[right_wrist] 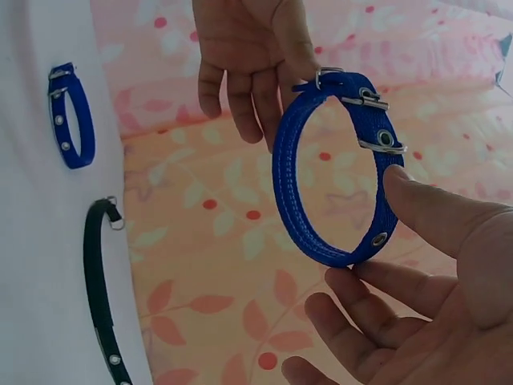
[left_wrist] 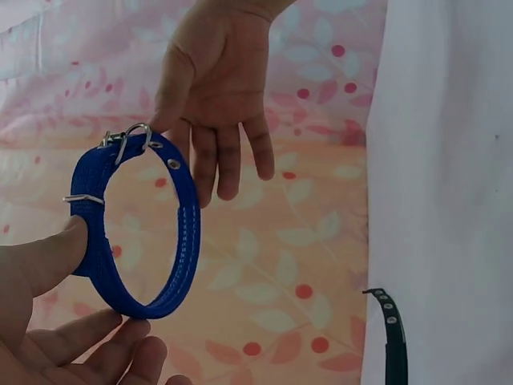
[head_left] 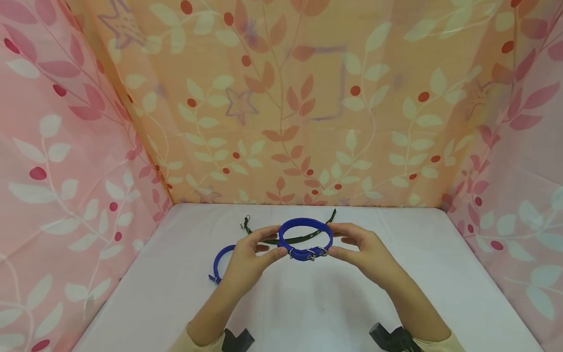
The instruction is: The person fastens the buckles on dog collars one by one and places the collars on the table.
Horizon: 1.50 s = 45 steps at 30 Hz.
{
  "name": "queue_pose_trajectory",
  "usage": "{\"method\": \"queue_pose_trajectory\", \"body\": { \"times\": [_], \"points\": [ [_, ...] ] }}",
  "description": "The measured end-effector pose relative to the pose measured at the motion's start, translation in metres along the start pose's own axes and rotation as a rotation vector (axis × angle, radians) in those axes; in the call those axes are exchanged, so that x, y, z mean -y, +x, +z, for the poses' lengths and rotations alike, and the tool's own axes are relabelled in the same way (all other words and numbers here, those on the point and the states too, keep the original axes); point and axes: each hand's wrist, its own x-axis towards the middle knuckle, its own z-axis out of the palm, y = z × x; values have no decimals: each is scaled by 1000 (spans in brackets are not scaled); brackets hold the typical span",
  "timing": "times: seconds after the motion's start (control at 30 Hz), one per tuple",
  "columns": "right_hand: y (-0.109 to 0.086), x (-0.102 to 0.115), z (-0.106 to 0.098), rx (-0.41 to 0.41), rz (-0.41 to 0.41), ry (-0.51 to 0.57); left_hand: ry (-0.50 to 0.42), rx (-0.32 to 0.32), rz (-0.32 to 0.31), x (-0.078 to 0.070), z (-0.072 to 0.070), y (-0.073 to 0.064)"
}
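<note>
A blue buckled collar [head_left: 303,255], closed into a ring with metal eyelets, is held up above the white table between both hands. My left hand [head_left: 248,261] pinches its left side between thumb and fingers. On the opposite side my right hand [head_left: 367,252] pinches it the same way. The buckle faces me in the head view. In the right wrist view the collar [right_wrist: 288,176] shows its metal buckle and D-ring near the top.
A second blue collar [head_left: 216,266], also buckled into a loop, lies on the table [head_left: 145,283] at left, partly hidden by my left hand. Behind the hands lies a dark green collar [right_wrist: 96,273], unfastened. Patterned cloth walls [head_left: 281,161] enclose the table's back and sides.
</note>
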Motion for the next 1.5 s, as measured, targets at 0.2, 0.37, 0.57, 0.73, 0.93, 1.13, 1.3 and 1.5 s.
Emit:
{"method": "queue_pose_trajectory", "body": {
  "times": [0.2,0.37,0.57,0.73,0.93,1.13,1.3,1.5],
  "points": [
    [10,-22,7,0,56,8,67,4,-103,18,2,14],
    [16,-36,14,-7,91,-32,47,45,-120,35,7,23],
    [22,-49,23,-14,167,-78,66,56,-111,52,14,29],
    [26,-58,31,-15,241,-115,102,73,-129,66,20,33],
    [28,-69,39,-15,265,-132,134,82,-184,78,24,35],
    [30,-78,46,-20,279,-133,144,89,-192,88,25,38],
    [31,-86,50,-23,298,-125,140,107,-193,97,27,40],
    [31,-95,54,-20,299,-135,127,107,-210,107,30,40]
  ]
}}
